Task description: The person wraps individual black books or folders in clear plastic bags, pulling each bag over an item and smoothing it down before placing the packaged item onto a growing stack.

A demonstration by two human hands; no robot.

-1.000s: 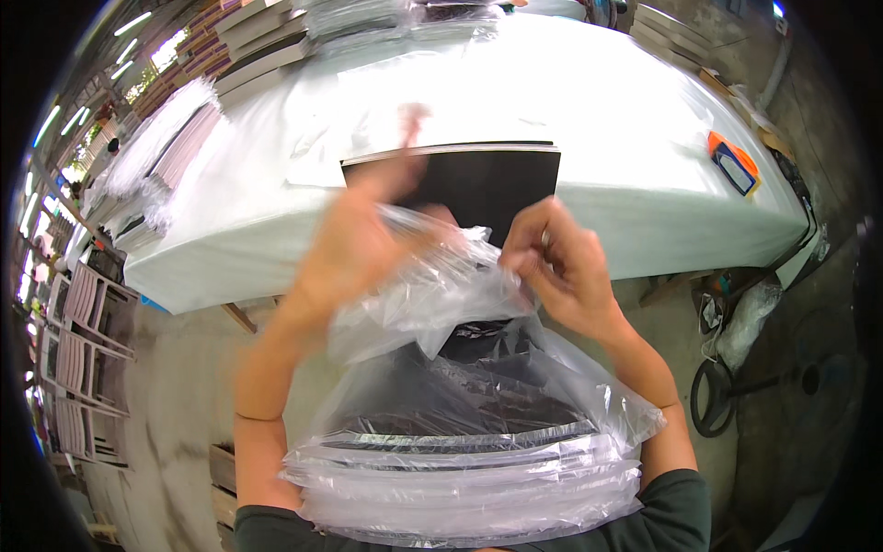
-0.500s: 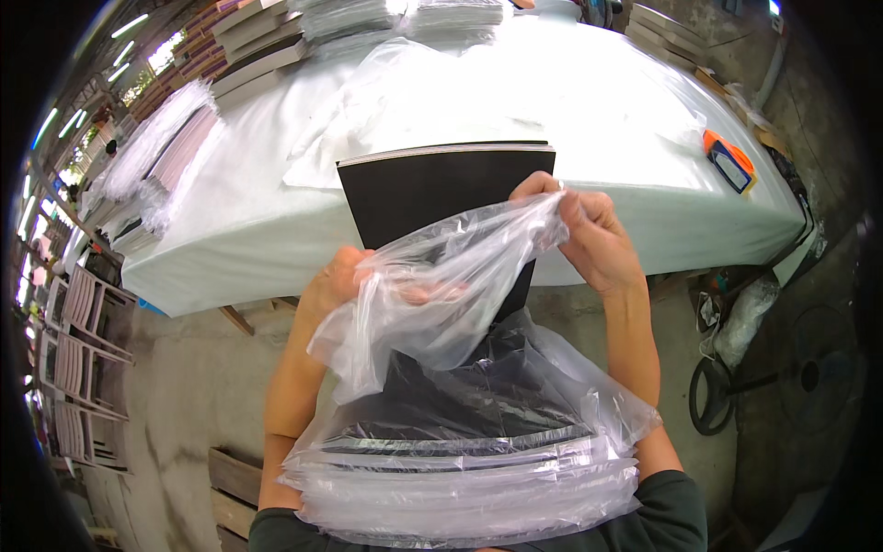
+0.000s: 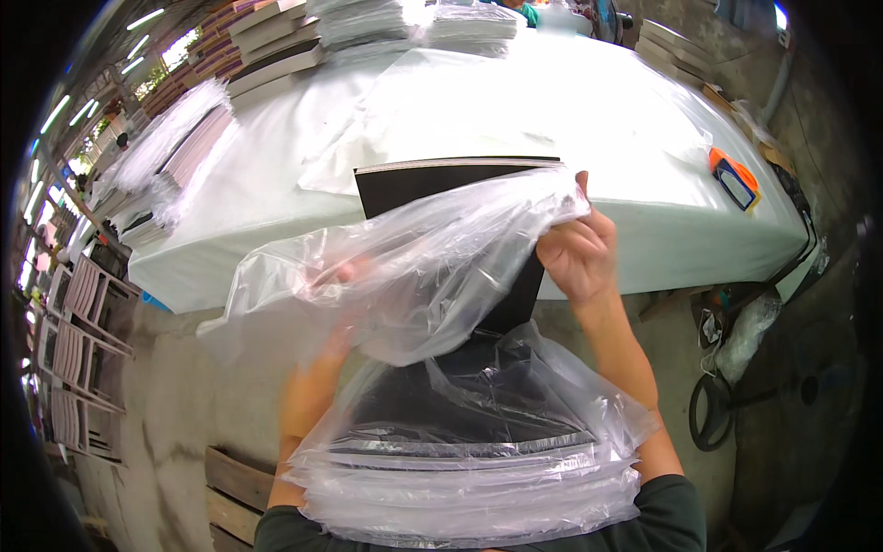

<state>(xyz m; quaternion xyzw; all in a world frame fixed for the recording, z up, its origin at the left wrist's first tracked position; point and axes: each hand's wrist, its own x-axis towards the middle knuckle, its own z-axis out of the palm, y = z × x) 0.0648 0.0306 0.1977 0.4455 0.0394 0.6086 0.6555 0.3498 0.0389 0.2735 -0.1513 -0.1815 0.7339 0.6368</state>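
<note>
1. Several wrapped bundles lie on the surface, beyond the left hand's fingers and farther left; glare on their film makes the contents hard to read.
2. Our left hand shows through the plastic, blurred, so we cannot tell how far its fingers are open or whether they grip anything. Should they snag a fold, the film could tear.
3. Between both hands' fingers spreads the clear bag, creased and crossing in front of a black slab. Its layers may cling together, and a hard pull could split it. We cannot make out its mouth.
4. That slab's pale, layered top edge shows just beyond the fingers; the bag covers its middle. A knock might make it slip, and its support is hidden.
5. Nearer us than the fingers sits a plastic-covered pile; a forearm catching its loose film could drag layers askew. What bears it is out of sight.
6. Our right hand has its fingers pinched closed on the bag's gathered right end; slick film could slide from a loose pinch.
</note>
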